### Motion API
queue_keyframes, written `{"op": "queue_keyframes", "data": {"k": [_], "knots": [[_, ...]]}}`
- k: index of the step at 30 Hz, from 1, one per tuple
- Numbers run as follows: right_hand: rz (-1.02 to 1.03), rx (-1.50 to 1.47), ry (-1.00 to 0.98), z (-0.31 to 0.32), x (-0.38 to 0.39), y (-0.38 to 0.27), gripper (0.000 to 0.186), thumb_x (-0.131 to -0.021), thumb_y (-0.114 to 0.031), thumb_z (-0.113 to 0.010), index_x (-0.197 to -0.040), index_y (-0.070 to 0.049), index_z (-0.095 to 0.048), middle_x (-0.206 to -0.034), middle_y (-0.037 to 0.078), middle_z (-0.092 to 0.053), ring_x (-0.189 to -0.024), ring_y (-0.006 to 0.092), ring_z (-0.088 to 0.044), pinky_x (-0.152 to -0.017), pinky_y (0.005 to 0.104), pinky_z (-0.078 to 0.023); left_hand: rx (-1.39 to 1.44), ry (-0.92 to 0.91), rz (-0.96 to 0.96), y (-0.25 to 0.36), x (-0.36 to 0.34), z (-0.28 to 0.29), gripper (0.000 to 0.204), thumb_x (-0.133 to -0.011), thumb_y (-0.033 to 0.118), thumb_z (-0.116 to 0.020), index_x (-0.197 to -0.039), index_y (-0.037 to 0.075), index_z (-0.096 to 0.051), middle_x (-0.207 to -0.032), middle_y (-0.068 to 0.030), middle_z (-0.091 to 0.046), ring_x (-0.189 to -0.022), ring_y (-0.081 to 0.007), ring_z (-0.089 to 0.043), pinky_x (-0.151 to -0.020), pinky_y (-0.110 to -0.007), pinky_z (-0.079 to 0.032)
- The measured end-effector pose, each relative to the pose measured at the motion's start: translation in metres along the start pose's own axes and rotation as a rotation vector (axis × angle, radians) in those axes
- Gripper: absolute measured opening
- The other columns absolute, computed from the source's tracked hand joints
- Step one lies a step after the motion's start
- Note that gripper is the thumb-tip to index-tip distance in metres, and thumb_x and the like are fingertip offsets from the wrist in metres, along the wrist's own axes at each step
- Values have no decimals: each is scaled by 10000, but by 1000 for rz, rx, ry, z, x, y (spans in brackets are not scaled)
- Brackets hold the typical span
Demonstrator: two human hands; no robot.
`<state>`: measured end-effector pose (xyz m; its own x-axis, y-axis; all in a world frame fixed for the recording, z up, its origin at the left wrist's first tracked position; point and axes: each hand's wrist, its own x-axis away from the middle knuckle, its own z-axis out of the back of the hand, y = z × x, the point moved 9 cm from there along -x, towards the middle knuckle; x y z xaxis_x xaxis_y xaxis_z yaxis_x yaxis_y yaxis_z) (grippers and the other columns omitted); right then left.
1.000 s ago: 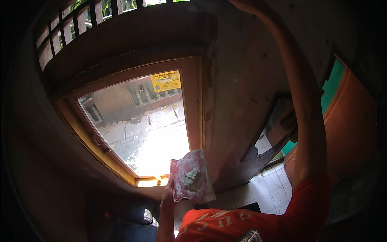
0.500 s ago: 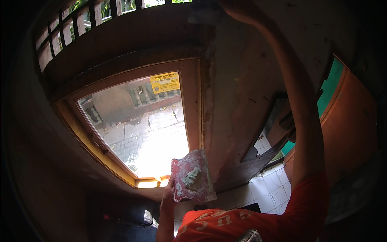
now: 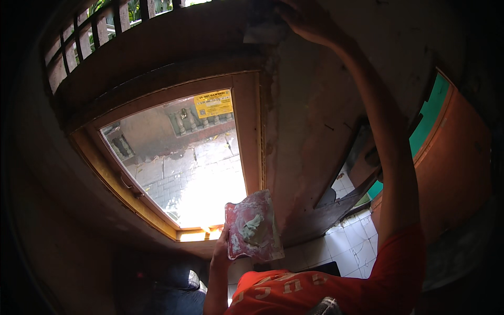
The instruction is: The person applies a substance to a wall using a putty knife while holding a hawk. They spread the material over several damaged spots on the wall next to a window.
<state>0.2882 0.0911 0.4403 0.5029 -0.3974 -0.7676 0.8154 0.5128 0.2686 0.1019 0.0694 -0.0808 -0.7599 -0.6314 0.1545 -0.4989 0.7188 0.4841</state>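
My left hand (image 3: 222, 245) grips the left edge of a red putty board (image 3: 251, 207), held in front of my body. A lump of pale green-white putty (image 3: 252, 226) sits in the board's middle, and dried white smears surround it. High up, my right hand (image 3: 303, 20) reaches to the wall above the window's right corner. Its fingers are closed on a flat scraper (image 3: 262, 34), whose pale edge lies against the wall; the rest of it is lost in shadow.
A wooden-framed window (image 3: 247, 131) with a yellow sticker (image 3: 214, 104) is at left, below a barred opening (image 3: 100, 31). At right are a dark-framed mirror (image 3: 346, 173), nails in the wall (image 3: 310, 94) and an orange-brown door (image 3: 457, 157). White tiles (image 3: 346, 244) cover the floor.
My right hand and the scraper have shifted slightly left and down along the wall. The putty board has moved up a little in my left hand.
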Motion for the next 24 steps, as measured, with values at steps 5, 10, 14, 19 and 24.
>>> {"op": "queue_keyframes", "data": {"k": [5,10,14,19,24], "knots": [[59,38,31,-1,5,-7,382,-856,-26,-412,-1233,-43,-471,-1188,135,-544,-1131,267,-500,-969,361,-374,-7,-2,4,-2,-1,3,508,-972,372,-270,-1304,-8,-337,-1207,-183,-514,-1061,-282,-558,-868,-426,-498],[-17,-88,72,-12,17,-5,353,-865,-44,-449,-1214,-62,-500,-1137,109,-576,-1043,246,-549,-918,334,-410,-13,7,-4,-1,1,5,500,-974,363,-271,-1303,-7,-339,-1207,-180,-514,-1063,-277,-556,-866,-418,-500],[178,124,333,-8,35,7,290,-853,-66,-466,-1133,-77,-541,-1067,152,-578,-1008,306,-547,-876,390,-436,-20,-6,12,-4,-3,1,493,-975,355,-271,-1302,-7,-341,-1206,-178,-514,-1065,-274,-555,-864,-411,-502],[125,68,317,-17,44,7,329,-842,-56,-449,-1160,-77,-529,-1112,140,-565,-1055,302,-522,-926,393,-405,-21,-7,10,-3,-5,1,485,-976,346,-272,-1302,-6,-343,-1206,-176,-513,-1067,-269,-554,-862,-402,-504],[-27,-25,158,-35,57,8,334,-909,-123,-431,-1233,-63,-483,-1196,91,-557,-1119,244,-520,-903,339,-429,-29,-12,6,-2,-7,-1,476,-977,336,-273,-1301,-5,-345,-1206,-174,-513,-1070,-264,-552,-860,-394,-506]]}}
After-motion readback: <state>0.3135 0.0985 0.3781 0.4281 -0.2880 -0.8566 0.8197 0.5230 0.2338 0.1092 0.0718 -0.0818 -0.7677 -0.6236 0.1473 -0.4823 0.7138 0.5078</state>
